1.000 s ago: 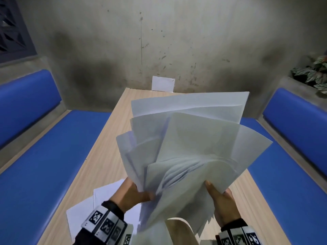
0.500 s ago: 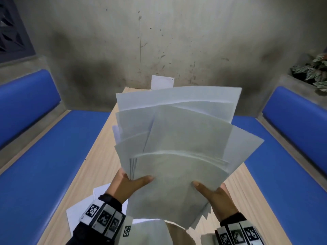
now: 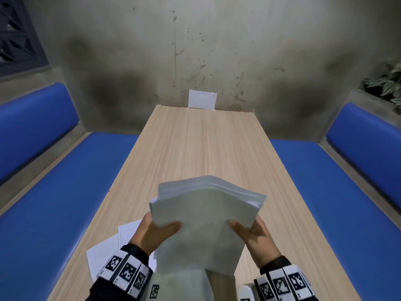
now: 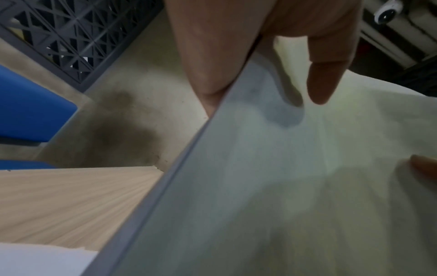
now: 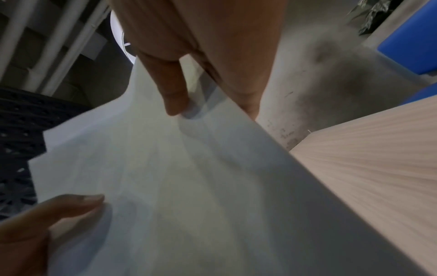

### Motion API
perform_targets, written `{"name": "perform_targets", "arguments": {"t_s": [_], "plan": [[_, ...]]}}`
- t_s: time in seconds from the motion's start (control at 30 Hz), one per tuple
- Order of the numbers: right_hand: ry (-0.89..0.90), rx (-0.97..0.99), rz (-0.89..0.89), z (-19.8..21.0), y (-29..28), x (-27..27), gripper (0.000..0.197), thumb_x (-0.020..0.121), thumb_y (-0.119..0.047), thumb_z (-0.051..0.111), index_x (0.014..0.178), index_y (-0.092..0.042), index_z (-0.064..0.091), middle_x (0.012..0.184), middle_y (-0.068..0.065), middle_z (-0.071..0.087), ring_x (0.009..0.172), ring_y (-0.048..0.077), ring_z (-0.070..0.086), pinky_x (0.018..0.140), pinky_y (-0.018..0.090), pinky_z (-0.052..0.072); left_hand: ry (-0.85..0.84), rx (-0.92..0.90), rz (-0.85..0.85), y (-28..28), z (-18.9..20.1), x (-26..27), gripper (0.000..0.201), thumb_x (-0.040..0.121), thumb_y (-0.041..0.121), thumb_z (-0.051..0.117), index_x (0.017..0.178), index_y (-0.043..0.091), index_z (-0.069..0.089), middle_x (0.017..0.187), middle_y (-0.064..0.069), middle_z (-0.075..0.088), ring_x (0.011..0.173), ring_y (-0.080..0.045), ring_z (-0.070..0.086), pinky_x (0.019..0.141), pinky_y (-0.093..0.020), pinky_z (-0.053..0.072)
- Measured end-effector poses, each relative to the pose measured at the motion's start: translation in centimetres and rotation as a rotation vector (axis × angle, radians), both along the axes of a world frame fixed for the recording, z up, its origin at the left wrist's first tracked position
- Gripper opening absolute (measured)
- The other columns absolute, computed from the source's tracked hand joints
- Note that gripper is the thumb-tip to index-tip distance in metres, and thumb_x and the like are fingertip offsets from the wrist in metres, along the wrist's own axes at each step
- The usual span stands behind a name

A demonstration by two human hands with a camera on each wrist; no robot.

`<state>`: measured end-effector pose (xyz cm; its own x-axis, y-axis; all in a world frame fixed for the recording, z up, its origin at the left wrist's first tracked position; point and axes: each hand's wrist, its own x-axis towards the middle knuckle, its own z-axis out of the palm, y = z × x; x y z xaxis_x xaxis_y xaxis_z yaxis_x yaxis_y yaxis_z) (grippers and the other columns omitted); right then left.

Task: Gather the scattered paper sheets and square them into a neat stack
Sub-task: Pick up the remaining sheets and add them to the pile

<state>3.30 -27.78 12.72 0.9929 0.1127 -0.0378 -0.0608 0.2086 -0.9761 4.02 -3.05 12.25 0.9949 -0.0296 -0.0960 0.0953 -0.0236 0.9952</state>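
A thick bundle of white paper sheets (image 3: 206,216) stands tilted over the near part of the wooden table (image 3: 195,148), its far edges nearly level. My left hand (image 3: 158,231) grips its left edge, thumb on the near face, fingers behind. My right hand (image 3: 251,230) grips the right edge the same way. The left wrist view shows the sheets (image 4: 272,186) edge-on under my left hand (image 4: 267,74). In the right wrist view the paper (image 5: 177,177) is pinched by my right hand (image 5: 201,89). Two loose sheets (image 3: 104,253) lie flat on the table under my left wrist.
A small white card (image 3: 202,99) leans against the stained concrete wall at the table's far end. Blue padded benches (image 3: 65,192) run along both sides of the table. A leafy plant (image 3: 388,83) sits on the ledge at the far right.
The fanned-out bundle has dropped low toward the table and its sheets have slid together into a much more even pile. Both hands kept hold of its sides.
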Motion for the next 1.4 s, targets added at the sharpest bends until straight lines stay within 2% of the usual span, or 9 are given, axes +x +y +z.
{"name": "perform_targets", "arguments": {"t_s": [0.17,0.3,0.4,0.53,0.7,0.83,1.17,1.3,1.4], "plan": [[0.043,-0.021,-0.020,-1.3,-0.3,0.0,0.068,0.047,-0.032,0.089,0.107,-0.016,0.061,0.088,0.001,0.078,0.078,0.007,0.074,0.059,0.018,0.058,0.029,-0.012,0.025,0.4,-1.6,-0.7,0.058,0.045,0.033,0.074,0.101,0.020,0.063,0.089,-0.003,0.076,0.087,-0.020,0.071,0.074,-0.032,0.058],[0.165,-0.199,-0.007,-4.8,0.3,0.0,0.037,0.073,0.002,0.064,0.105,-0.016,0.060,0.082,-0.005,0.076,0.080,0.008,0.071,0.058,0.011,0.055,0.065,0.001,0.004,0.2,-4.3,-2.2,0.058,0.057,0.046,0.076,0.106,0.022,0.060,0.094,0.011,0.077,0.096,-0.011,0.069,0.072,-0.015,0.053],[0.163,-0.323,-0.101,-5.6,1.3,1.1,0.039,0.082,0.016,0.054,0.101,-0.017,0.057,0.088,-0.005,0.073,0.089,0.018,0.065,0.063,0.007,0.054,0.089,0.063,0.122,0.5,-4.5,-2.0,0.023,0.087,0.018,0.059,0.109,0.021,0.055,0.100,0.008,0.069,0.102,-0.019,0.064,0.090,-0.028,0.049],[0.220,-0.389,-0.023,-5.5,3.2,2.6,0.035,0.085,0.012,0.053,0.109,-0.012,0.050,0.104,0.009,0.062,0.099,0.025,0.059,0.086,0.031,0.050,0.187,0.139,0.225,3.1,-5.4,-1.3,0.017,0.088,0.011,0.056,0.105,0.014,0.058,0.110,-0.010,0.067,0.100,-0.024,0.063,0.095,-0.039,0.049],[0.423,-0.585,0.064,-9.7,3.7,2.6,0.039,0.081,0.012,0.053,0.117,-0.002,0.054,0.110,0.016,0.062,0.096,0.024,0.058,0.083,0.032,0.047,0.620,0.657,0.453,8.2,-10.6,-3.6,0.053,0.079,0.035,0.065,0.125,0.012,0.051,0.136,-0.020,0.043,0.123,-0.037,0.043,0.105,-0.042,0.035],[0.530,-0.691,0.017,-11.7,2.7,1.9,0.038,0.083,0.011,0.052,0.119,0.002,0.054,0.105,0.015,0.061,0.091,0.022,0.054,0.081,0.029,0.045,0.892,0.692,0.620,11.4,-13.7,-5.8,0.078,0.071,0.045,0.066,0.131,0.003,0.040,0.134,-0.027,0.038,0.122,-0.044,0.042,0.105,-0.054,0.036],[0.596,-0.837,0.092,-12.3,3.4,1.6,0.035,0.082,0.004,0.054,0.117,0.004,0.057,0.118,0.021,0.064,0.093,0.026,0.060,0.092,0.036,0.051,0.623,0.329,0.373,6.0,-13.0,-0.7,0.058,0.087,0.035,0.054,0.135,0.005,0.039,0.141,-0.017,0.043,0.127,-0.032,0.045,0.104,-0.037,0.036],[0.629,-0.816,0.078,-12.0,2.8,1.2,0.022,0.082,-0.002,0.057,0.101,-0.001,0.066,0.095,0.013,0.066,0.083,0.023,0.057,0.064,0.026,0.049,0.722,0.523,0.493,6.5,-12.7,-1.1,0.070,0.081,0.045,0.056,0.139,0.011,0.033,0.145,-0.018,0.033,0.130,-0.038,0.038,0.109,-0.048,0.035],[0.651,-0.767,0.078,-12.3,2.7,1.1,0.013,0.082,-0.006,0.059,0.091,-0.004,0.068,0.096,0.013,0.069,0.084,0.023,0.061,0.066,0.025,0.048,0.730,0.407,0.434,5.3,-12.8,-1.3,0.072,0.082,0.042,0.058,0.137,0.003,0.034,0.143,-0.019,0.039,0.129,-0.037,0.041,0.107,-0.044,0.037]]}}
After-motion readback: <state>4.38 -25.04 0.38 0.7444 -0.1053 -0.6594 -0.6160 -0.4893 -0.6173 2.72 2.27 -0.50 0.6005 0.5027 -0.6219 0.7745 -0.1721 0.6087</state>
